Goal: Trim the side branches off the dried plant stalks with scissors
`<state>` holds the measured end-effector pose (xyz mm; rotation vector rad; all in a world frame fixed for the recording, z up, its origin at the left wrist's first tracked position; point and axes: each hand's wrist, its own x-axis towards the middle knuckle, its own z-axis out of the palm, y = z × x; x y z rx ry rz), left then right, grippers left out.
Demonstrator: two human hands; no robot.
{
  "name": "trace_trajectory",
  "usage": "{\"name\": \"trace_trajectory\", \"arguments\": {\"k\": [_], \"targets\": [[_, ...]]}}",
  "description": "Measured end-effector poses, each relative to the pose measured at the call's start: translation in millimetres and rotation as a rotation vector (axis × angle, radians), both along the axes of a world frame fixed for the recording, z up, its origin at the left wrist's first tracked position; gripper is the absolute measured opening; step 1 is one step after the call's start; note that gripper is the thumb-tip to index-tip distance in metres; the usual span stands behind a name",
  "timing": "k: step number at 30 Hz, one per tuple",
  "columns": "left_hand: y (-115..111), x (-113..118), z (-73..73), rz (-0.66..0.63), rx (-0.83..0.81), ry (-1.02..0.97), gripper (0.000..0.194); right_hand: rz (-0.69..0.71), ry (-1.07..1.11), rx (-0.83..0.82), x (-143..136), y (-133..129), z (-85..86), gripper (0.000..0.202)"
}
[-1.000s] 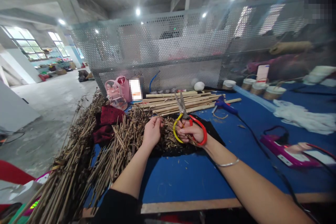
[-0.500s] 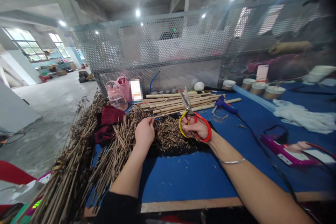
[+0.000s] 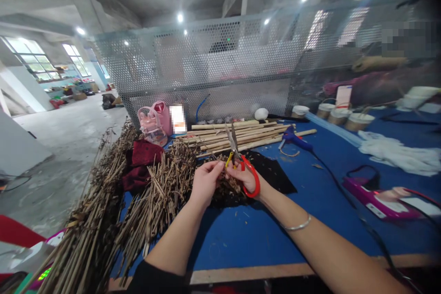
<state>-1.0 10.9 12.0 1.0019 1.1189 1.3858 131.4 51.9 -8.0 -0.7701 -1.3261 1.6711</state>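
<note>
My right hand (image 3: 246, 177) holds scissors (image 3: 234, 140) with red and yellow handles, the blades pointing up and slightly apart. Close beside it on the left, my left hand (image 3: 208, 179) has thumb and fingers pinched together near the yellow handle; whatever lies between the fingertips is too small to name. Beneath both hands is a pile of dry brown plant bits (image 3: 232, 187) on a black cloth (image 3: 275, 174). Cut dry stalks (image 3: 161, 193) lie just left of my left hand.
A longer stalk bundle (image 3: 93, 220) and dark red cloth (image 3: 146, 154) are at the left. Behind the hands lie pale sticks (image 3: 248, 135). A blue glue gun (image 3: 296, 139), white plastic (image 3: 399, 154) and a purple power strip (image 3: 379, 197) are on the right.
My hands have come together over the pile. My right hand has moved left with the scissors, and my left hand has shifted right. More of the black cloth shows at the right.
</note>
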Motion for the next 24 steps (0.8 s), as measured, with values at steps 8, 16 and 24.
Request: {"name": "trace_trajectory", "arguments": {"k": [8, 16, 24], "targets": [[-5.2, 1.1, -0.8, -0.351, -0.151, 0.048, 0.03, -0.155, 0.007, 0.093, 11.3, 9.1, 3.7, 0.034], [-12.7, 18.6, -6.8, -0.409, -0.026, 0.177, 0.04, -0.233, 0.055, -0.03, 10.4, 7.9, 8.2, 0.041], [-9.3, 18.6, -13.1, -0.145, 0.075, 0.43, 0.046, -0.354, 0.135, -0.023, 9.1, 6.7, 10.4, 0.044]]}}
